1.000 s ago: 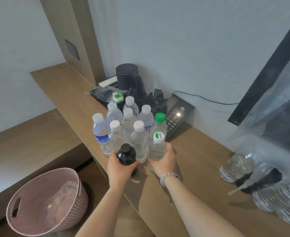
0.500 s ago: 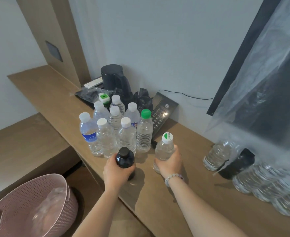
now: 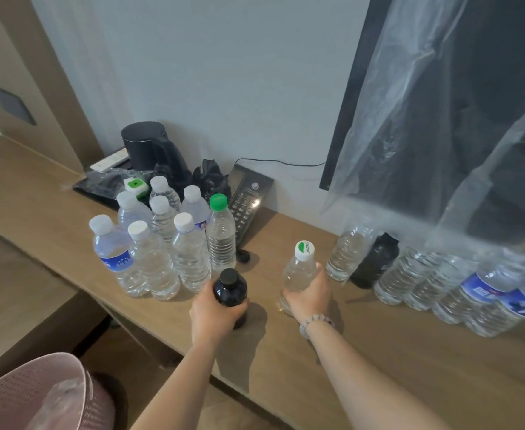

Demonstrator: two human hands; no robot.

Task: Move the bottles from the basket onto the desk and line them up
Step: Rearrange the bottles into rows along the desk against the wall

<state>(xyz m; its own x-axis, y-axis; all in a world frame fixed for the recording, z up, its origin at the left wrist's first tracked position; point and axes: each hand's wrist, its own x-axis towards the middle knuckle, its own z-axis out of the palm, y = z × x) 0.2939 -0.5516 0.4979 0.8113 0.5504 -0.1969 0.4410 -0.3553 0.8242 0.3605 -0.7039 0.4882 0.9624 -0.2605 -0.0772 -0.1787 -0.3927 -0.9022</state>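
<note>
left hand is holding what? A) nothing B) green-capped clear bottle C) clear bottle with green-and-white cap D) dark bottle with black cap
D: the left hand curls round the dark bottle with the black cap, while the right hand grips the clear bottle.

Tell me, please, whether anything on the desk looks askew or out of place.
The water bottles beside the dark bottle stand bunched, not in line. A clear plastic sheet drapes over the row on the right.

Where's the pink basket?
Head view, bottom-left corner: the basket sits lower than the desk, below and left of the left hand.
</note>
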